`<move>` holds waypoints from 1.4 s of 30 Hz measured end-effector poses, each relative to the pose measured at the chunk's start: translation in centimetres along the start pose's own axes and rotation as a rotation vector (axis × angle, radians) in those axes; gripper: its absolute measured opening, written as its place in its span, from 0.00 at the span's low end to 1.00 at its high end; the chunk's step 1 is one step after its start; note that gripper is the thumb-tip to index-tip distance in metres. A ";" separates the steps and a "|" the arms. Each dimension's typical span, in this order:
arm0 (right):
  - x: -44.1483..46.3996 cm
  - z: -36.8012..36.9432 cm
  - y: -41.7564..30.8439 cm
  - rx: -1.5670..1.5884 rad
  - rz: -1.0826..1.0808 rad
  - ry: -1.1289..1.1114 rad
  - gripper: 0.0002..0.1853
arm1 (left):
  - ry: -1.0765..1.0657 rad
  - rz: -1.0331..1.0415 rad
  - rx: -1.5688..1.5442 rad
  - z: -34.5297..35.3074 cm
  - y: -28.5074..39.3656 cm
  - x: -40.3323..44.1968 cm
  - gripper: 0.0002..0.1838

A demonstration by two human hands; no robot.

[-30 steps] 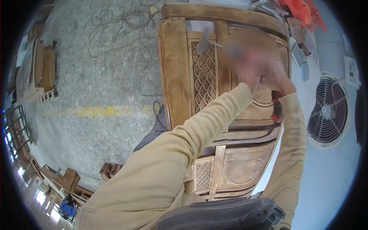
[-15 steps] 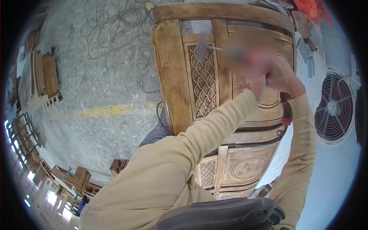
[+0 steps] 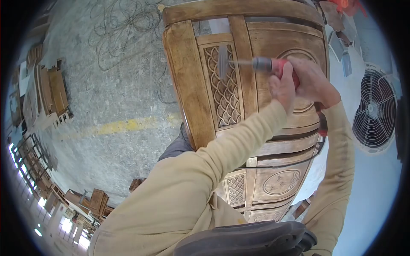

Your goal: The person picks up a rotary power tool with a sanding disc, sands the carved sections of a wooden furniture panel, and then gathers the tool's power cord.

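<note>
Right hand (image 3: 315,82) wrapped round the back of a red drill (image 3: 278,67), left hand (image 3: 283,85) grasping its body nearer the front. Drill lies level over the wood panel (image 3: 244,51), its thin shaft reaching to a blurred brush (image 3: 223,63), probably spinning. Brush formerly straddled the top edge of the scale carving (image 3: 227,104); now mostly over the scales, so work seems to have moved further into the pattern. Contact with the wood: can't tell.
</note>
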State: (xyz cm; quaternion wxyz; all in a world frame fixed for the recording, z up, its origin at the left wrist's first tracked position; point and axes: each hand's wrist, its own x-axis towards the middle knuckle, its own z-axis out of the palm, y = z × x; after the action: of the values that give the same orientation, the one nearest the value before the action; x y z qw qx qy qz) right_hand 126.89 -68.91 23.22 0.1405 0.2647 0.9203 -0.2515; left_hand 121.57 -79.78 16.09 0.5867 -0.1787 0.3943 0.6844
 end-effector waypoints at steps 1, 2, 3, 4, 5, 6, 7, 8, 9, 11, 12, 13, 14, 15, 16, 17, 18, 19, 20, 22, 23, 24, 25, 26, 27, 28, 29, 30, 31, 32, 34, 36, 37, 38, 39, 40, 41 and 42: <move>0.3 0.4 0.0 0.011 0.001 0.000 0.28 | 0.058 -0.027 0.092 0.2 0.8 0.9 0.40; 0.8 0.8 -0.3 -0.002 0.014 0.041 0.28 | 0.120 -0.055 0.185 -0.2 1.1 1.2 0.40; 0.9 1.3 -0.7 -0.016 0.028 0.082 0.28 | 0.130 -0.059 0.193 -1.2 1.2 0.9 0.40; 0.4 2.0 -1.1 -0.004 0.032 0.077 0.28 | 0.106 -0.037 0.204 -2.1 1.2 0.4 0.40; -0.1 2.6 -1.5 -0.023 -0.029 0.063 0.29 | 0.080 -0.015 0.210 -2.7 1.1 -0.3 0.41; -0.5 2.7 -1.8 -0.052 -0.093 0.055 0.30 | 0.081 -0.014 0.210 -2.9 0.9 -1.2 0.41; -1.5 3.3 -2.0 -0.053 -0.093 0.053 0.30 | 0.116 -0.015 0.164 -3.3 0.3 -3.1 0.39; -3.3 4.4 -2.2 -0.082 -0.114 0.042 0.32 | 0.155 -0.023 0.116 -3.8 -0.3 -5.4 0.38; -4.9 4.9 -2.6 -0.120 -0.137 0.038 0.33 | 0.150 -0.025 0.110 -4.5 -1.3 -6.7 0.38; -7.9 5.4 -3.9 -0.161 -0.055 -0.150 0.38 | 0.086 -0.266 0.095 -6.9 -3.9 -9.2 0.38; -9.6 5.5 -4.2 -0.136 -0.038 -0.182 0.38 | 0.078 -0.269 0.088 -7.1 -5.2 -10.5 0.38; -11.0 5.8 -4.2 -0.112 -0.024 -0.212 0.38 | 0.104 -0.292 0.059 -7.1 -6.5 -11.6 0.35; -12.0 6.1 -4.3 -0.109 -0.069 -0.109 0.35 | 0.130 -0.314 0.031 -6.7 -6.8 -12.2 0.33; -12.1 6.0 -3.8 -0.119 -0.069 -0.104 0.35 | 0.121 -0.310 0.028 -6.2 -7.0 -11.9 0.33; -12.2 5.8 -3.4 -0.090 0.032 -0.154 0.33 | 0.111 -0.261 0.041 -5.7 -7.2 -11.5 0.32; -12.1 5.5 -3.3 -0.056 0.135 -0.206 0.31 | 0.105 -0.215 0.056 -5.2 -7.0 -11.1 0.32; -11.4 5.3 -3.0 -0.053 0.141 -0.205 0.31 | 0.093 -0.151 0.093 -4.7 -6.4 -9.9 0.33; -9.9 5.2 -2.5 -0.022 0.100 -0.096 0.29 | 0.123 -0.145 0.165 -4.2 -5.7 -8.1 0.35; -8.4 5.0 -2.1 0.011 0.056 0.014 0.28 | 0.156 -0.136 0.239 -3.9 -5.1 -6.1 0.37; -4.9 4.4 -2.1 0.018 0.084 0.052 0.28 | 0.112 -0.040 0.394 -4.1 -3.0 -1.8 0.41; -3.5 4.2 -2.1 0.017 0.106 0.081 0.27 | 0.113 -0.033 0.402 -4.1 -1.5 -1.6 0.41; -2.5 4.0 -2.1 0.021 0.102 0.088 0.27 | 0.091 -0.046 0.346 -3.4 0.4 -1.6 0.42; -1.9 4.0 -2.1 0.015 0.055 0.101 0.28 | 0.072 -0.064 0.289 -3.0 1.6 -1.7 0.43; -1.5 4.1 -2.3 0.009 0.009 0.108 0.28 | 0.026 -0.021 0.233 -3.9 0.4 -0.6 0.42; -1.8 4.5 -2.4 0.015 0.007 0.100 0.28 | 0.035 -0.023 0.231 -4.1 0.2 -1.3 0.42; -2.9 4.8 -2.6 -0.016 -0.030 0.100 0.29 | 0.096 -0.040 0.274 -4.5 -0.4 -2.6 0.41; -4.3 5.0 -2.8 -0.049 -0.065 0.098 0.30 | 0.154 -0.059 0.314 -4.7 -1.0 -4.2 0.39; -5.8 5.2 -3.3 -0.051 -0.065 0.088 0.30 | 0.158 -0.065 0.306 -5.5 -2.4 -5.8 0.39; -7.5 5.2 -3.9 -0.045 -0.032 -0.035 0.28 | 0.100 -0.097 0.202 -6.7 -4.4 -7.3 0.38; -8.8 4.9 -4.3 -0.043 0.000 -0.153 0.27 | 0.037 -0.125 0.097 -7.0 -5.7 -8.5 0.37; -11.2 4.9 -5.2 -0.045 0.030 -0.188 0.26 | 0.088 -0.214 0.103 -7.1 -6.9 -11.0 0.36; -12.8 5.9 -5.3 -0.012 0.088 -0.156 0.25 | 0.109 -0.226 0.201 -7.6 -7.5 -11.7 0.34; -13.3 6.5 -5.4 0.008 0.111 -0.163 0.25 | 0.115 -0.252 0.216 -8.1 -7.7 -11.1 0.34; -13.2 7.1 -5.4 0.034 0.149 -0.088 0.26 | 0.119 -0.219 0.340 -8.6 -7.9 -9.7 0.33; -13.0 7.6 -5.3 0.053 0.196 -0.003 0.26 | 0.067 -0.204 0.432 -9.0 -7.4 -9.2 0.34; -13.1 8.8 -5.3 0.087 0.160 0.072 0.25 | 0.016 -0.185 0.522 -9.4 -6.9 -8.7 0.34; -13.9 10.3 -5.9 0.120 0.148 0.149 0.24 | -0.088 -0.207 0.580 -10.4 -4.8 -9.1 0.35; -14.8 11.5 -7.6 0.242 0.109 0.284 0.20 | -0.215 -0.150 0.748 -12.8 -4.4 -9.5 0.33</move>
State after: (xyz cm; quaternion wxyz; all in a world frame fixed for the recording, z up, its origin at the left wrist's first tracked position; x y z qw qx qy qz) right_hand 136.26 -86.80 22.35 -0.0100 0.3617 0.8783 -0.3124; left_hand 125.32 -95.68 13.38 0.6977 0.0917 0.5384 0.4636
